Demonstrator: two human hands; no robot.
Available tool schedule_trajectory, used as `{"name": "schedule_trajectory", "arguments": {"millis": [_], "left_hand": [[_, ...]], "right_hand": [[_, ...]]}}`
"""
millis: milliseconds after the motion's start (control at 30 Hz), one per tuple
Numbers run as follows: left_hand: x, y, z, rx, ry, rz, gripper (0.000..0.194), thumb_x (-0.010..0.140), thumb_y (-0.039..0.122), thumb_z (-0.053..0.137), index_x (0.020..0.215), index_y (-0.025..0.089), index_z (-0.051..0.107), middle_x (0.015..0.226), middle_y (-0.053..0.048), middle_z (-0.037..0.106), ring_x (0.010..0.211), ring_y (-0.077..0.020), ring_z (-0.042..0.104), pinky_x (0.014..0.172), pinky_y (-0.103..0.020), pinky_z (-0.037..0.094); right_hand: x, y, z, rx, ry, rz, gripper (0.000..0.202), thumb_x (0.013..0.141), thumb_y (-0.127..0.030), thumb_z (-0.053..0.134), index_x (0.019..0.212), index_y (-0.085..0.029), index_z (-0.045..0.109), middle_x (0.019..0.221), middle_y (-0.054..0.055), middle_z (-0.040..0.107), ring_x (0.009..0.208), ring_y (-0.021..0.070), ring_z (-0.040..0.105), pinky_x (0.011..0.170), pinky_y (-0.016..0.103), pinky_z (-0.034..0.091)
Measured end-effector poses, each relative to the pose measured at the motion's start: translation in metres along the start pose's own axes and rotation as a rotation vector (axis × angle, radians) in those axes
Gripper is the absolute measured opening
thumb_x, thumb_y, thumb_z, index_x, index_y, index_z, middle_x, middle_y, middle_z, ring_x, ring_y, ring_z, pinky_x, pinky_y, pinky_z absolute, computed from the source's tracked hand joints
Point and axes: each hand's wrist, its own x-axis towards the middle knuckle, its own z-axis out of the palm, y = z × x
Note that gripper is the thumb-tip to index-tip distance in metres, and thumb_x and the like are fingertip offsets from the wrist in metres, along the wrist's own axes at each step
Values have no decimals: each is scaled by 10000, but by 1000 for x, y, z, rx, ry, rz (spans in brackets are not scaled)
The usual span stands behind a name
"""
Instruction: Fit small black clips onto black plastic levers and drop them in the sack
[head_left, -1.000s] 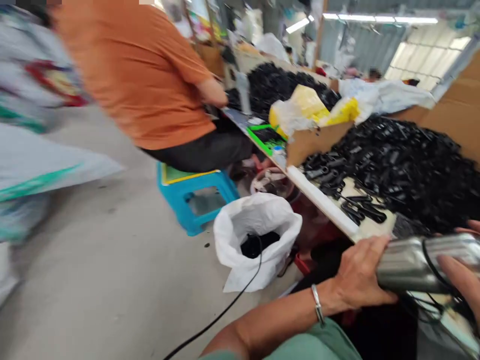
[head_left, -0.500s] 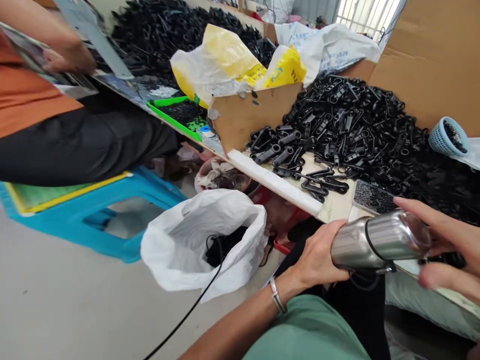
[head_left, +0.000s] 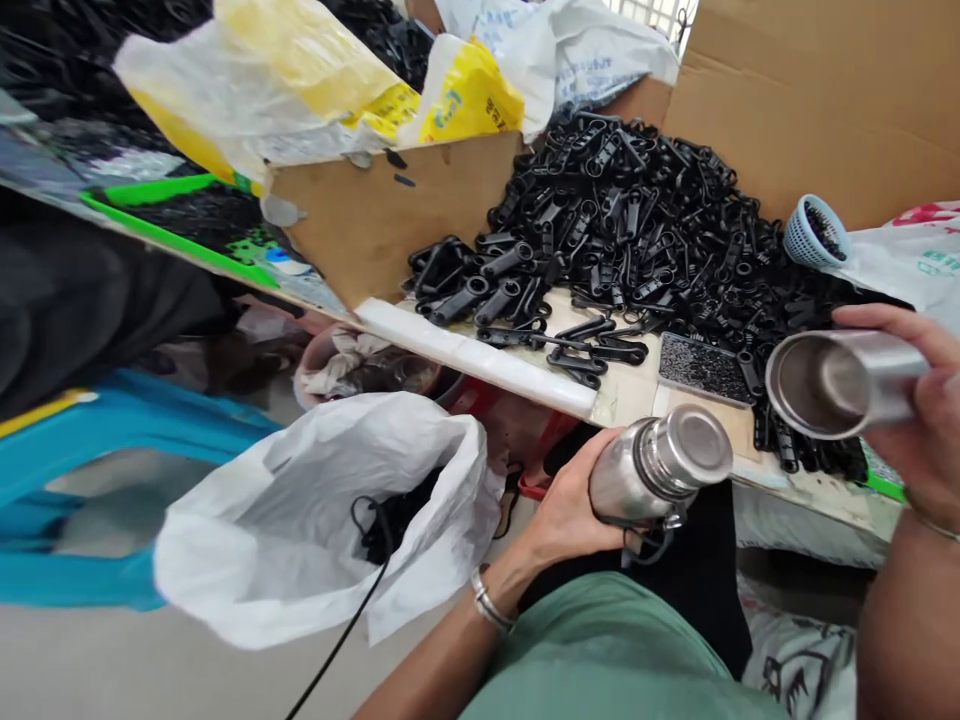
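Observation:
My left hand [head_left: 574, 505] is wrapped round a steel thermos flask [head_left: 630, 480], tilted over my lap with its steel stopper [head_left: 699, 446] in place. A dark cord hangs at the flask's side. At the right, my right hand [head_left: 934, 400] grips a steel cup lid [head_left: 885, 375], held apart from the flask with its open mouth turned to the left. The cup's inside looks bare. Behind both hands lies a heap of black plastic parts [head_left: 615, 210] on the worktable, with a shallow clear box [head_left: 705, 370] of tiny dark pieces at its front.
A white sack [head_left: 247, 540] with a black cable stands on the floor at the left, beside a blue stool [head_left: 135, 450]. Cardboard [head_left: 405, 210] divides the table. A green tray [head_left: 180, 240] and a blue basket [head_left: 814, 235] hold small black pieces. Another person's dark-clothed leg [head_left: 97, 310] shows at left.
The cup lid has come off the flask and moved right in my right hand, baring the stopper. My left hand still holds the flask. The view has shifted to the right.

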Motion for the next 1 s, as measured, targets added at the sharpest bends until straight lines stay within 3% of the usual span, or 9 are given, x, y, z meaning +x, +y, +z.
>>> {"name": "schedule_trajectory", "arguments": {"millis": [67, 167, 233, 333, 400, 500, 700, 867, 1000], "left_hand": [[-2, -6, 0, -8, 35, 16, 944, 544, 275, 864, 1386, 228, 439, 1345, -96, 583, 1233, -317, 566, 1091, -446, 441], [-4, -13, -2, -7, 96, 26, 955, 552, 306, 860, 1397, 223, 424, 1346, -101, 581, 1242, -327, 561, 1108, -464, 426], [-4, -15, -5, 22, 128, 11, 946, 554, 325, 858, 1388, 215, 426, 1326, -108, 593, 1228, -333, 572, 1097, -480, 438], [-3, -16, -8, 60, 177, -39, 936, 551, 348, 855, 1371, 203, 426, 1284, -112, 617, 1187, -334, 603, 1067, -500, 468], [-2, -16, -8, 67, 213, -55, 928, 551, 365, 851, 1362, 212, 426, 1271, -109, 625, 1172, -330, 616, 1057, -506, 478], [-1, -17, -7, 78, 252, -41, 896, 554, 367, 848, 1344, 243, 442, 1265, -98, 632, 1162, -326, 627, 1038, -504, 500], [0, -15, -5, 190, 253, -47, 927, 553, 341, 855, 1365, 225, 423, 1252, -102, 637, 1161, -315, 628, 1026, -489, 515], [-2, -16, -1, 258, 236, -14, 907, 582, 349, 835, 1363, 174, 408, 1296, -118, 612, 1192, -289, 613, 1038, -426, 508], [-3, -19, 8, 299, 254, -75, 949, 570, 339, 846, 1384, 187, 383, 1305, -116, 607, 1191, -286, 615, 1032, -414, 511]], "right_hand": [[-8, 36, 14, 412, 100, 243, 573, 764, -765, 569, 1108, -320, 678, 1078, 31, 711, 872, 238, 707, 673, 374, 606], [-28, 95, 42, 662, 251, 493, 624, 764, -831, 477, 980, -281, 677, 956, 24, 725, 805, 194, 697, 678, 356, 604], [-44, 122, 56, 733, 286, 585, 613, 719, -819, 555, 974, -273, 670, 973, 20, 724, 814, 186, 689, 642, 321, 596], [-56, 135, 67, 766, 279, 582, 582, 663, -718, 718, 1037, -278, 654, 1139, 15, 691, 995, 185, 666, 792, 328, 590], [-52, 133, 70, 677, 241, 520, 622, 628, -578, 828, 1132, -282, 615, 1211, 21, 657, 1090, 192, 633, 921, 360, 548], [-36, 132, 78, 320, 221, 360, 844, 566, -373, 891, 1307, -249, 506, 1262, 72, 616, 1141, 221, 601, 1026, 405, 475], [-20, 150, 97, -435, 190, 72, 799, 730, -408, 716, 1418, -133, 416, 1389, 182, 504, 1275, 302, 484, 1089, 476, 389], [-29, 154, 79, -571, 73, 159, 943, 769, -444, 703, 1533, -174, 222, 1439, 195, 479, 1257, 332, 525, 1029, 497, 436], [-40, 134, 58, -469, 22, 206, 967, 777, -470, 711, 1546, -205, 187, 1387, 173, 535, 1263, 323, 536, 1058, 531, 413]]}}
